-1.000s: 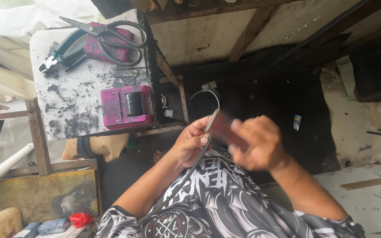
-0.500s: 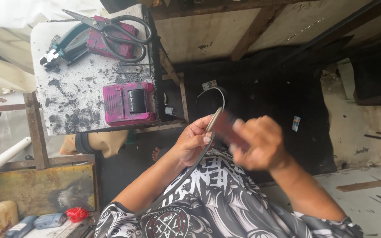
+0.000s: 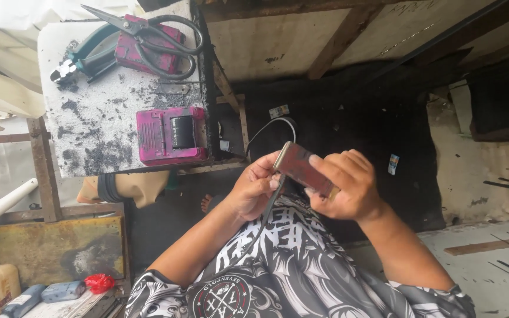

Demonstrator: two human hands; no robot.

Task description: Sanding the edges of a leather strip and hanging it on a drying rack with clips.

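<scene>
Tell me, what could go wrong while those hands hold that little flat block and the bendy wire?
The right hand grips the flat reddish block only by its end, so it might slip and drop to the dark floor. The thin curved wire pinched in the left hand could spring back and poke a finger. The open scissors lie near the table's edge and might get knocked off.

Stained white worktable (image 3: pixel 119 135) (dark floor (image 3: pixel 349 112))

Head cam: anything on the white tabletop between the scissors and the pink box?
No object: between the scissors and the pink box, the head view shows only bare white tabletop with dark grit. The pliers lie off to the side.
</scene>
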